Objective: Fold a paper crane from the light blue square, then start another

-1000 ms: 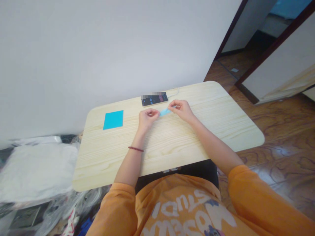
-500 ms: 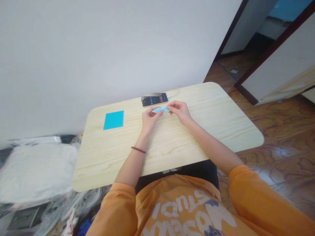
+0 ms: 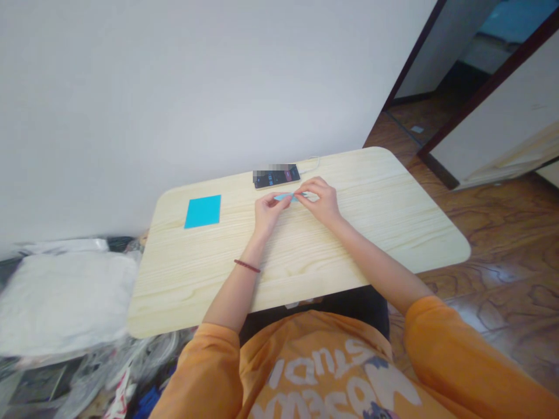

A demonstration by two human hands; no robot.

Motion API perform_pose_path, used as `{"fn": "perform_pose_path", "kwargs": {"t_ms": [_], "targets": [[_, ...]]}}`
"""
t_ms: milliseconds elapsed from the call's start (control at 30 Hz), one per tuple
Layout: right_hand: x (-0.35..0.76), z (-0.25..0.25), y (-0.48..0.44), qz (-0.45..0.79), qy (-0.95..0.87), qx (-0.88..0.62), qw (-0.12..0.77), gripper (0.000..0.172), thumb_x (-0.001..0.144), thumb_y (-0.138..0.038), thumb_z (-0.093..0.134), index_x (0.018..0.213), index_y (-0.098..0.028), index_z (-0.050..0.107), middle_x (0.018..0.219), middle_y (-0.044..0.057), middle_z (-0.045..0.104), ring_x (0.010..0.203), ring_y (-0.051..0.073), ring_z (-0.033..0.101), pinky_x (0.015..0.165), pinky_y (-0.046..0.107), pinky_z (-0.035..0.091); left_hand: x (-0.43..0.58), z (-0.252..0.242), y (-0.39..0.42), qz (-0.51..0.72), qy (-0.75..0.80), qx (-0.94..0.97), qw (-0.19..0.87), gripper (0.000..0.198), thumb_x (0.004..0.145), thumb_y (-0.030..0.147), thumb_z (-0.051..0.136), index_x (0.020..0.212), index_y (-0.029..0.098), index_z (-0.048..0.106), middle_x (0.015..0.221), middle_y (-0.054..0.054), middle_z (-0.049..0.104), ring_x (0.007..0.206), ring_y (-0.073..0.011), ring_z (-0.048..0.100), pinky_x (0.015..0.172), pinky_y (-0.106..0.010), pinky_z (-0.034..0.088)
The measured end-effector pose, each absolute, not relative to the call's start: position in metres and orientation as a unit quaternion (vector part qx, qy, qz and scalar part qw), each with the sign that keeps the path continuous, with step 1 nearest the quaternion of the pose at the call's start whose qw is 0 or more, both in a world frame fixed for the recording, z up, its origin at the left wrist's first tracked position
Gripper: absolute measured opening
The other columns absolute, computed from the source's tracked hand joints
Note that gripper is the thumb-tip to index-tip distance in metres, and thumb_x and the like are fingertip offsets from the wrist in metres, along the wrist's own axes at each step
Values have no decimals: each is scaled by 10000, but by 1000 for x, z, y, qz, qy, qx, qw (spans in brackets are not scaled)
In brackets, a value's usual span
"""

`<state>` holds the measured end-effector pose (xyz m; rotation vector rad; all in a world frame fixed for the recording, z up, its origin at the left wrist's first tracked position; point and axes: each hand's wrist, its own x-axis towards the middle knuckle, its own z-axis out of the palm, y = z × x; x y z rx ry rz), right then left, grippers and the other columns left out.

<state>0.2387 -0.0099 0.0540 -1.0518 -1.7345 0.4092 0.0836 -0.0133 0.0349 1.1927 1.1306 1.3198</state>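
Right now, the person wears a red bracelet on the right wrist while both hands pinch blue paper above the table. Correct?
No: the red bracelet is on the left wrist, as the head view shows. The left hand and right hand pinch the blue paper above the table.

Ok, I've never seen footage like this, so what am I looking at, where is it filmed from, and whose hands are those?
All three pictures come from one camera worn on a person's head, looking forward and down at their own bare hands. The left hand and right hand hold a narrow piece of blue paper between them. On the pale wooden table lie a rectangular sheet of blue paper and a smartphone.
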Motion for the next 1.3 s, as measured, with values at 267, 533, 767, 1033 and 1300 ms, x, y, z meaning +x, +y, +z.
{"fn": "perform_pose_path", "kwargs": {"t_ms": [267,533,767,1033,1300], "targets": [[239,53,-9,151,-730,-439,501,83,753,-208,633,678,-221,665,752,44,636,798,202,573,762,354,455,81,31,-11,541,458,509,488,322,636,424,740,813,156,723,716,-35,700,661,-134,631,714,-292,537],[239,51,-5,224,-725,-453,468,45,704,-213,673,676,-197,642,726,26,609,679,153,535,658,300,439,79,36,-13,528,461,538,468,243,657,359,728,780,149,722,754,-51,712,674,-144,637,716,-292,520],[239,46,0,304,-668,-465,496,197,694,-354,692,686,-177,606,723,19,610,630,128,545,609,276,452,80,38,-14,531,416,538,505,262,598,274,769,826,160,710,862,-54,721,796,-167,664,807,-322,522],[235,49,-7,211,-719,-442,492,113,737,-271,648,691,-178,606,734,16,573,580,102,484,578,258,421,86,32,-14,586,456,484,463,252,574,231,770,794,135,692,758,-58,713,677,-156,664,714,-306,548],[232,47,-11,215,-714,-440,500,74,773,-230,590,723,-181,613,706,9,598,605,111,532,595,247,438,88,32,-15,597,449,481,460,350,579,241,775,900,138,681,802,-73,722,730,-177,689,739,-326,561]]}}
